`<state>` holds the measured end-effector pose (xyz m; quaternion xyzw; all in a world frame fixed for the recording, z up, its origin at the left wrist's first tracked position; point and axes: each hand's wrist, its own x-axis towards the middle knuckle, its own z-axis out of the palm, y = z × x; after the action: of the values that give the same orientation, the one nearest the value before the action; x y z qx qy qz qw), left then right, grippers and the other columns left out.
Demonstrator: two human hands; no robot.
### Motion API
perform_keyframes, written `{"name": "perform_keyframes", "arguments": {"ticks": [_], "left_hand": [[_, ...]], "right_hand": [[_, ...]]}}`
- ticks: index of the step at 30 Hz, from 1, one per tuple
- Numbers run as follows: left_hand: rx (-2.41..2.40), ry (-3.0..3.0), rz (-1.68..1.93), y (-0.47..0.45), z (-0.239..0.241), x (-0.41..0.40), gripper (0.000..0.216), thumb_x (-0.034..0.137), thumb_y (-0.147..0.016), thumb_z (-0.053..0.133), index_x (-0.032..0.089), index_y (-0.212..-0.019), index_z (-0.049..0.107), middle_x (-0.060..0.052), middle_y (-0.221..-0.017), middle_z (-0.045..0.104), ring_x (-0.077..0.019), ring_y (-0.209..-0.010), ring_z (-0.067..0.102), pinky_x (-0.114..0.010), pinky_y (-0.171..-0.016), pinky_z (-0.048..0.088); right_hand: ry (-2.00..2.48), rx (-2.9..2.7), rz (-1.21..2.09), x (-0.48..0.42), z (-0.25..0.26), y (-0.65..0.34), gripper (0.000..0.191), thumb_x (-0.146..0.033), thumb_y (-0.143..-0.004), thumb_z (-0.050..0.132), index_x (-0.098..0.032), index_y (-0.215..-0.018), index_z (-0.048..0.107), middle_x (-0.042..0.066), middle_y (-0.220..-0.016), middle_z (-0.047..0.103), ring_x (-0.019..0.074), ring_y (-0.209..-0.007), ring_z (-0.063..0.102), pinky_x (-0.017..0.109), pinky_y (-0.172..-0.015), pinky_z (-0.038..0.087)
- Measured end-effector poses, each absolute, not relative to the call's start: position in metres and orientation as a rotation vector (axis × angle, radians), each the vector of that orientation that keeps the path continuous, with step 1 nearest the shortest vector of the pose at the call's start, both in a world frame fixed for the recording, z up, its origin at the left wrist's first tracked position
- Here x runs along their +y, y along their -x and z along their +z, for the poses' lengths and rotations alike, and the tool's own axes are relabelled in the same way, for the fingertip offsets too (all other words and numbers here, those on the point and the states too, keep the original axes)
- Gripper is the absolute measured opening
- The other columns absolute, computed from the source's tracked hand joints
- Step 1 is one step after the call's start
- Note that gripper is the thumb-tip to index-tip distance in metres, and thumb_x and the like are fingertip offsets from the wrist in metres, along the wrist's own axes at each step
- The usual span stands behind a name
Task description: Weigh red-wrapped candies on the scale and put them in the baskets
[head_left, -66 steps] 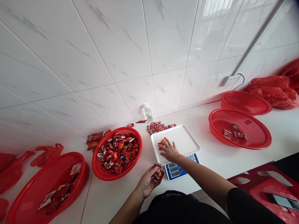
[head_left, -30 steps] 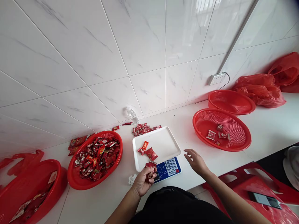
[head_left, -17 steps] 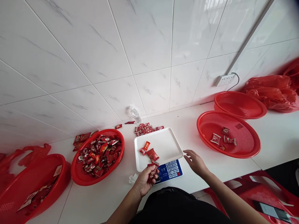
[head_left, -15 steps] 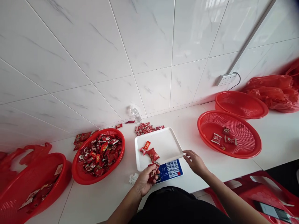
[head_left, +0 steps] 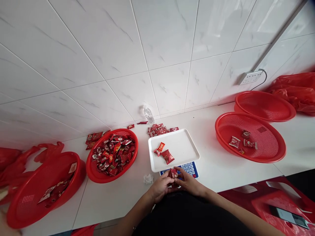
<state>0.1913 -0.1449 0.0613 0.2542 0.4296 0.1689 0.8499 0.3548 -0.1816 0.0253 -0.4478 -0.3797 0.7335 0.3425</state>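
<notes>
At bottom center, the left hand [head_left: 161,186] and right hand [head_left: 190,183] meet, fingers [head_left: 182,172] closed around at least one red packet [head_left: 173,173]. Just above, one white tray [head_left: 183,146], on one blue scale [head_left: 190,168], holds three loose packets [head_left: 168,156]. Four red baskets [head_left: 218,131]: two left, two right.

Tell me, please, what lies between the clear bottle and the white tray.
A heap of red packets lies between the bottle and tray, in the head view.
</notes>
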Motion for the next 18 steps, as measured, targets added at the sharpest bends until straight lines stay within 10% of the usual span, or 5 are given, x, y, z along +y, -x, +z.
{"name": "perform_keyframes", "arguments": {"ticks": [18], "left_hand": [[0.947,-0.994,0.188,-0.153,0.063,-0.145,0.045,0.036,-0.072,0.065,0.02,-0.112,0.051,-0.006,-0.104,0.059,-0.0223,-0.098,0.057,-0.038,-0.084,0.045]], "right_hand": [[1.082,-0.705,1.933,-0.195,0.027,-0.325,0.041,-0.042,-0.07,0.068,-0.02,-0.103,0.056,0.003,-0.092,0.065,0.0224,-0.093,0.061,0.038,-0.088,0.044]]}}
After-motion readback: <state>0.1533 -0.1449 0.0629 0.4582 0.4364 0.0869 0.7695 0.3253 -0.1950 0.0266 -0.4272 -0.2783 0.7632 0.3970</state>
